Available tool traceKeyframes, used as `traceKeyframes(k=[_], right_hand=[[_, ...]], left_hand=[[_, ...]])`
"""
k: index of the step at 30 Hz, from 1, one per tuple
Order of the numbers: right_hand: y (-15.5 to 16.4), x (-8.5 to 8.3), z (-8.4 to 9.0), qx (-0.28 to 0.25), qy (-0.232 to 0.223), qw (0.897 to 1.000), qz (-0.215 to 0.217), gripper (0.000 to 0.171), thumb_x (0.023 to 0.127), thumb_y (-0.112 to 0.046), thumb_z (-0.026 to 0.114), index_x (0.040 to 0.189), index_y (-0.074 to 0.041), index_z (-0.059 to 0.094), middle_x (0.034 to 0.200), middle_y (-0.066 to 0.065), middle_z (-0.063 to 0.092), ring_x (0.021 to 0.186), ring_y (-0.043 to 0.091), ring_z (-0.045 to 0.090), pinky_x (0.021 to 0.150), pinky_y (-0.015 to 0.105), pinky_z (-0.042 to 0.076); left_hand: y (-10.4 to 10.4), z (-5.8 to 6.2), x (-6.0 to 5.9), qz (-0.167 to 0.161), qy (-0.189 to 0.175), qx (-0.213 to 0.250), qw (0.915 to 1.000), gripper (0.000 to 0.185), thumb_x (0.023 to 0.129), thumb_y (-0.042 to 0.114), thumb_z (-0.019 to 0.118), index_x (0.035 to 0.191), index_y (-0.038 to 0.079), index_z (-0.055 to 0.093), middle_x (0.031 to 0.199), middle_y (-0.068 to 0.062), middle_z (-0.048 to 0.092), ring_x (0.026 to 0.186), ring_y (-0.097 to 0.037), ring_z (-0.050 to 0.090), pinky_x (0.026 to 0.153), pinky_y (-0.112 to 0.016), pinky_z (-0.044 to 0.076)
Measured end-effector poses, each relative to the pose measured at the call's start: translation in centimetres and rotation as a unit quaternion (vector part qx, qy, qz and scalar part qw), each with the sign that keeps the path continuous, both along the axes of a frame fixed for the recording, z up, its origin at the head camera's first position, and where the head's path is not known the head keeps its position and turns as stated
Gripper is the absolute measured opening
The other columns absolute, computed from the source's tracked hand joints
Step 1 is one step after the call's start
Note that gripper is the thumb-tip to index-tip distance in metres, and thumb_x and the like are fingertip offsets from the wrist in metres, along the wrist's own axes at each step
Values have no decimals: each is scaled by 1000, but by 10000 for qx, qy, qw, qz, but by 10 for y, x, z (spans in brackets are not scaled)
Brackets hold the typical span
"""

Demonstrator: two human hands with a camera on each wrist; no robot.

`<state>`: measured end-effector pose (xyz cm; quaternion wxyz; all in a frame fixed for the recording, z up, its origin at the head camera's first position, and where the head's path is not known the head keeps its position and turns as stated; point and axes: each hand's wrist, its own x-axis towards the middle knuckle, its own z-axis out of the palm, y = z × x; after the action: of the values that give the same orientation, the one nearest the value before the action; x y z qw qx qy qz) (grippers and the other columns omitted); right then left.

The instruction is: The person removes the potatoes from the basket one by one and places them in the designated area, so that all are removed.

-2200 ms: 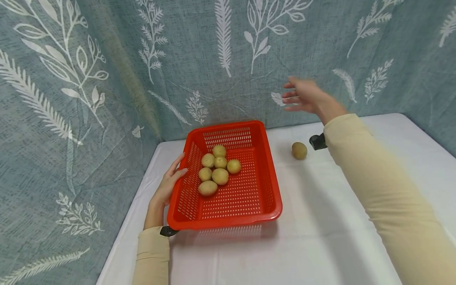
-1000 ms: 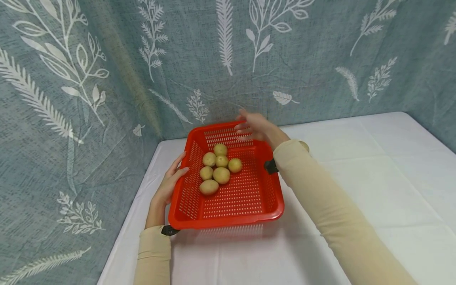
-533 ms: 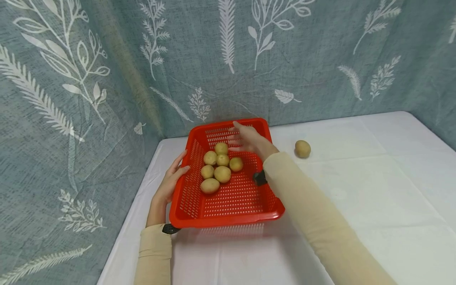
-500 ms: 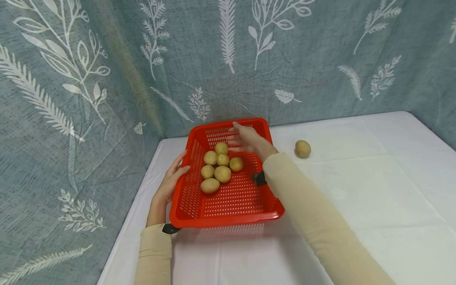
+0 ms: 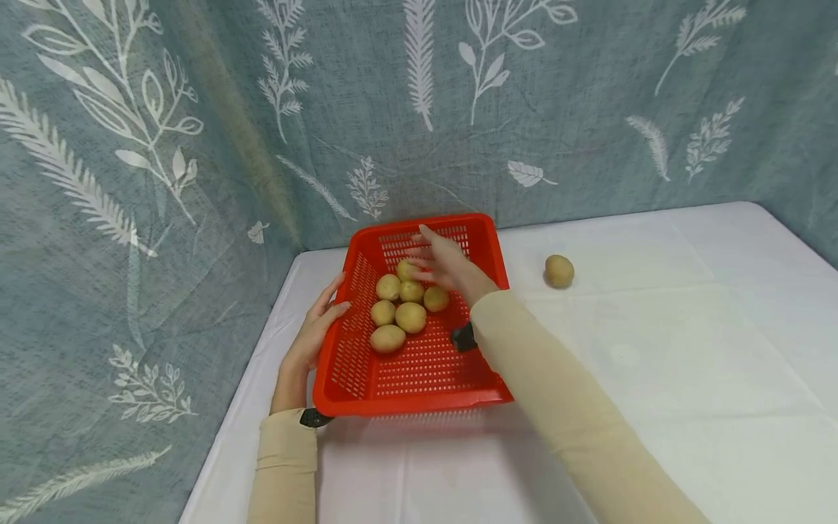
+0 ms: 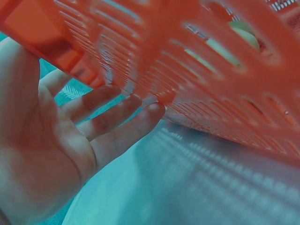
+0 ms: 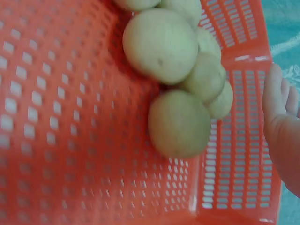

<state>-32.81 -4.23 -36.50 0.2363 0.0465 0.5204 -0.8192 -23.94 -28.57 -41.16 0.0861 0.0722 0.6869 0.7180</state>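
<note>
Head view: I have a red basket (image 5: 412,405) at the center of the frame, standing on the bench (image 5: 681,349), which carries a white cloth. Seven potatoes (image 5: 410,318) lie inside, bunched toward the basket's left and upper part; the lower right of its floor is bare. One loose potato (image 5: 559,271) sits on the bench at right of center, well apart from the basket.

The left hand (image 5: 310,335) grips the basket's left rim, thumb over the edge. On the left wrist view I note its fingers fairly straight and spread, tips against the slotted outer wall.

The right hand (image 5: 445,263) hangs over the upper part of the basket, fingers extended, holding nothing. On the head view its fingertips overlap the uppermost potato; on the right wrist view I read the hand at the right edge of the frame, apart from the potatoes.

A tan sleeve (image 5: 556,378) crosses the lower right. Blue-green curtain (image 5: 589,109) with white leaf print fills the upper frame.
</note>
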Motion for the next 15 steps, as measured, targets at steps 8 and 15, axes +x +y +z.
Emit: traceKeyframes(k=[8,15], right_hand=[[-11,2,-8,-132,-19,9995,-271,51,100,-38,47,139,-6,46,130,17,51,121,30,49,96,42,43],[-9,0,-13,1155,209,9919,-493,44,100,-29,51,136,-6,48,127,18,54,116,31,52,91,41,47]], left_hand=[[-2,0,2,43,25,-9,10000,58,102,17,43,154,21,18,134,-18,37,96,-19,61,74,-32,54],[-2,4,0,-26,69,-72,9999,59,102,17,43,154,21,16,134,-21,36,94,-20,62,73,-32,54]])
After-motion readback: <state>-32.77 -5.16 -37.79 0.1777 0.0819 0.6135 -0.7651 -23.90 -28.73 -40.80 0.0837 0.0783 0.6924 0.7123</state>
